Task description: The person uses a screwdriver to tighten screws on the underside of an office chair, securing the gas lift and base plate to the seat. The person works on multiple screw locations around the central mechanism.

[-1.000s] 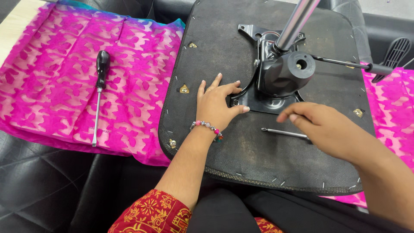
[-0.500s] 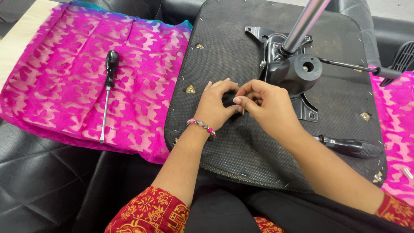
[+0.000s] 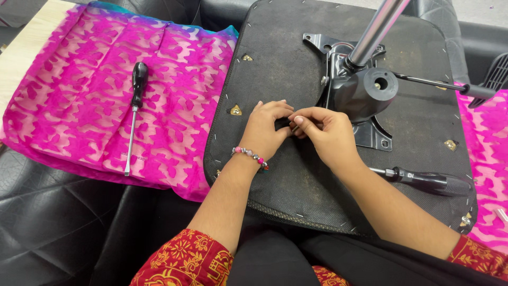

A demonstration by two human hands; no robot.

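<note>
On the person's lap lies an upturned office-chair seat base (image 3: 296, 190), its black tilt mechanism (image 3: 360, 92) and chrome gas-lift column (image 3: 377, 29) toward the far right. Near its middle, left hand (image 3: 266, 130) and right hand (image 3: 325, 135) meet, fingers pinched narrow around something tiny and hidden. It could slip and vanish into the pink cloth (image 3: 84, 106); the near screwdriver (image 3: 428, 181) may roll off.
</note>
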